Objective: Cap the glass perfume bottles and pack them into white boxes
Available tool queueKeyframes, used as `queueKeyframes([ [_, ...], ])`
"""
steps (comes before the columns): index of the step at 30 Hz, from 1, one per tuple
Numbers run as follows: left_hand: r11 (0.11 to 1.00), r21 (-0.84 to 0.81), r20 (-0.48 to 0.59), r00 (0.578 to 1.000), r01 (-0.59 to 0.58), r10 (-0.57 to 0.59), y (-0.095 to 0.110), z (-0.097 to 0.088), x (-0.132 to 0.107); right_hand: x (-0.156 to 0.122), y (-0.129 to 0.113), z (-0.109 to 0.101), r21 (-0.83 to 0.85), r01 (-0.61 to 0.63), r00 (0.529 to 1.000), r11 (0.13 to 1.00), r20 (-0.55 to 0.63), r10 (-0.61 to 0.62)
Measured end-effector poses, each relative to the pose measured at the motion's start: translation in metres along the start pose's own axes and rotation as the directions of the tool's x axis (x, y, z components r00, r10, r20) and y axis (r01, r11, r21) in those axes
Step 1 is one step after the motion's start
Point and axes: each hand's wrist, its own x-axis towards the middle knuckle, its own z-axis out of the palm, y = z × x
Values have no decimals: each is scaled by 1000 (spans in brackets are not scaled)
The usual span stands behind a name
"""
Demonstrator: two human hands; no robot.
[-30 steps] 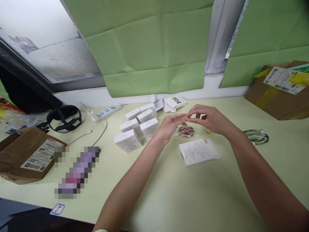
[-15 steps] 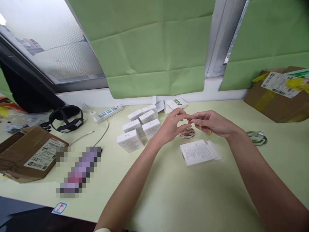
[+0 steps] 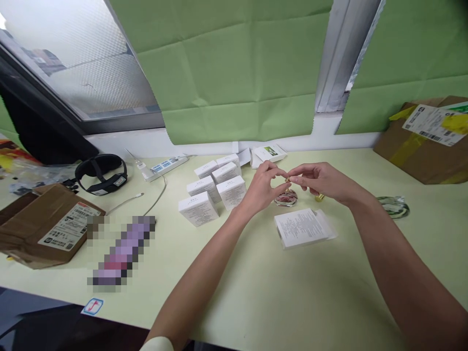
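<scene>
My left hand (image 3: 263, 189) and my right hand (image 3: 323, 181) meet fingertip to fingertip over a small gold-coloured piece (image 3: 288, 180), both pinching it. Just below it, a low clear glass bottle (image 3: 286, 199) with pinkish colour inside rests on the table, partly hidden by my left thumb. Whether the gold piece is joined to the bottle's neck, I cannot tell. Under my right palm lies a small gold cap (image 3: 319, 197). Nearer to me a white printed box (image 3: 300, 229) lies flat, with a clear plastic piece at its right end.
Several small white boxes (image 3: 198, 209) stand left of my hands. Behind them are an opened white box (image 3: 269, 153) and a power strip (image 3: 168, 167). A black headset (image 3: 102, 175), a cardboard box (image 3: 54, 226) and a blurred-out phone-like object (image 3: 124, 251) lie left; another carton (image 3: 420, 146) stands right.
The view has shifted slightly. Both hands remain at the gold piece, with my right fingers a little straighter over it. The gold cap under my right hand shows more.
</scene>
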Motion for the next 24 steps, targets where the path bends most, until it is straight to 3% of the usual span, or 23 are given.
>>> queueKeyframes([
  [6, 989, -77, -17, 992, 126, -127, -14, 18, -3, 4, 7, 1, -202, 39, 998, 979, -37, -47],
  [13, 962, -150, -10, 972, 230, -234, -22, 33, -9, 12, 26, 6, -95, -72, 997, 993, 19, 74],
  [24, 955, -168, -23, 967, 245, -252, -18, 37, -12, 13, 20, 14, -59, -67, 997, 996, 23, 68],
])
